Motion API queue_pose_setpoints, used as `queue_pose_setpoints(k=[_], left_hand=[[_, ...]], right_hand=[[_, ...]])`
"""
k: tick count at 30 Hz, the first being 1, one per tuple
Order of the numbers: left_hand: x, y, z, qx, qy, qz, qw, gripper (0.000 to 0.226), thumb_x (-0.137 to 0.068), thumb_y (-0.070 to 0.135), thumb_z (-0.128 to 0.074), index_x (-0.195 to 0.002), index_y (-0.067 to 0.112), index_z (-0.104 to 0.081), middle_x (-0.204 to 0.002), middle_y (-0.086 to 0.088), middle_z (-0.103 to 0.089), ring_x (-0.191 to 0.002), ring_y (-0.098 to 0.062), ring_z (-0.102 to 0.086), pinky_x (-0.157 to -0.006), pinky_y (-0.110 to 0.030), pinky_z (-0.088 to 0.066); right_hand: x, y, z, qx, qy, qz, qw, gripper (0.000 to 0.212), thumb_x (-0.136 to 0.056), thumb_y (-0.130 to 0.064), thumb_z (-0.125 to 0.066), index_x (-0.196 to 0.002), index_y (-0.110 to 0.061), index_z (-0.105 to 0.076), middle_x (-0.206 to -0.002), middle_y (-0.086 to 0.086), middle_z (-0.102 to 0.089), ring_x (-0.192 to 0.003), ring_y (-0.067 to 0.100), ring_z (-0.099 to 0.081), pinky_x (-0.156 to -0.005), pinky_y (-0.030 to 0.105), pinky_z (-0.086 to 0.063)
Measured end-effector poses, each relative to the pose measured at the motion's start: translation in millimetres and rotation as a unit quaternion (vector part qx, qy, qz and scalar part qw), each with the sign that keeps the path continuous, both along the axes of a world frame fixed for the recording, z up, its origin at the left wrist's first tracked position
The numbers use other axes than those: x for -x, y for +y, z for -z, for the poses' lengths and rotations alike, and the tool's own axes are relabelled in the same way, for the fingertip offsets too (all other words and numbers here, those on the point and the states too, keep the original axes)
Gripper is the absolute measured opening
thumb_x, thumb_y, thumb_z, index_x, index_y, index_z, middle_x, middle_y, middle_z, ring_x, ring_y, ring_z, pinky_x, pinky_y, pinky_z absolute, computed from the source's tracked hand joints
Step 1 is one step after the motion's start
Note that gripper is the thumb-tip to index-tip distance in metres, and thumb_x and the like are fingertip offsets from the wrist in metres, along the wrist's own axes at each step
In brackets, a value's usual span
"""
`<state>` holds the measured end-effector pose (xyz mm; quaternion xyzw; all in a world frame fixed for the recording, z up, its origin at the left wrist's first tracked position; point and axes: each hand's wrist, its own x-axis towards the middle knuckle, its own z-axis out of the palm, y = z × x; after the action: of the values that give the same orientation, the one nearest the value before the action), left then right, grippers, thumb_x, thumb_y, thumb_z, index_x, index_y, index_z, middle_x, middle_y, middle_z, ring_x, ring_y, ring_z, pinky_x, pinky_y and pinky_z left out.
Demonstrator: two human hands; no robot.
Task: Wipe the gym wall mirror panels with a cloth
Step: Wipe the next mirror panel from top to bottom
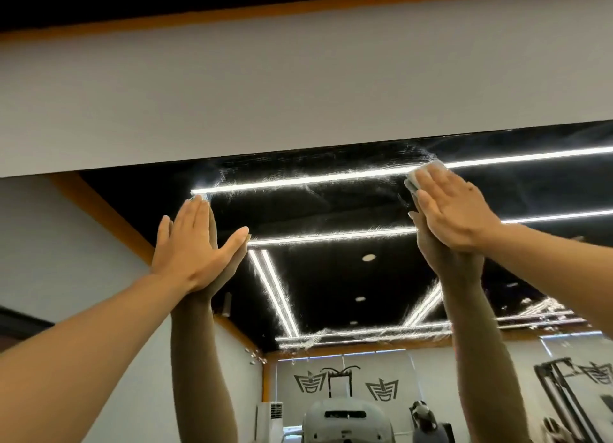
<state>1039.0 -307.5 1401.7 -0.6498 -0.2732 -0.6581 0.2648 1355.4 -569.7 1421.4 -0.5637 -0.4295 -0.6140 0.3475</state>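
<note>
My right hand [454, 207] pressed the cloth [418, 176] flat-fingered near the mirror [331, 276] top edge; my left hand [192, 247] braced, fingers straight. Overlapping, even strokes would clear the streaks [298, 184].

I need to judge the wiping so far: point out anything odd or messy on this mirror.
Hazy streaks and smears cover the mirror near its top edge, most visible across the reflected light strips between the left hand and the right hand, which presses the cloth flat. They look like wet wipe marks, not damage. Nothing else stands out.
</note>
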Motion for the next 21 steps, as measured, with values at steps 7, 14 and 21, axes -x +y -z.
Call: queue_pose_setpoints(k=[7, 14, 21], left_hand=[[-0.7, 2.4, -1.6, -0.016, -0.011, 0.009, 1.000, 0.117, -0.069, 0.088, -0.004, -0.158, 0.013, -0.012, -0.166, -0.003, -0.010, -0.153, -0.016, -0.002, -0.123, -0.045, -0.003], [-1.4, 1.4, -0.3, -0.027, -0.018, 0.025, 0.999, 0.115, -0.070, 0.087, -0.008, -0.158, 0.013, -0.015, -0.166, -0.003, -0.014, -0.153, -0.017, -0.005, -0.124, -0.046, -0.005], [-0.9, 0.1, 1.0, -0.048, -0.034, 0.028, 0.998, 0.110, -0.073, 0.086, -0.013, -0.154, 0.013, -0.029, -0.162, -0.004, -0.026, -0.151, -0.019, -0.018, -0.123, -0.047, -0.014]], right_hand=[[2.1, -8.4, 125.4, 0.164, -0.119, -0.052, 0.978, 0.051, -0.099, -0.057, -0.006, -0.148, -0.058, 0.006, -0.157, -0.035, 0.013, -0.147, -0.005, 0.010, -0.117, 0.016, 0.012], [-9.2, -23.1, 89.1, 0.162, -0.103, -0.033, 0.981, 0.051, -0.095, -0.064, -0.002, -0.143, -0.063, 0.012, -0.156, -0.036, 0.014, -0.145, -0.010, 0.010, -0.117, 0.014, 0.010], [-7.6, -13.0, 10.6, 0.003, -0.009, -0.023, 1.000, 0.070, -0.094, -0.051, -0.008, -0.156, -0.023, -0.022, -0.163, 0.002, -0.019, -0.150, 0.020, -0.016, -0.120, 0.042, -0.014]])
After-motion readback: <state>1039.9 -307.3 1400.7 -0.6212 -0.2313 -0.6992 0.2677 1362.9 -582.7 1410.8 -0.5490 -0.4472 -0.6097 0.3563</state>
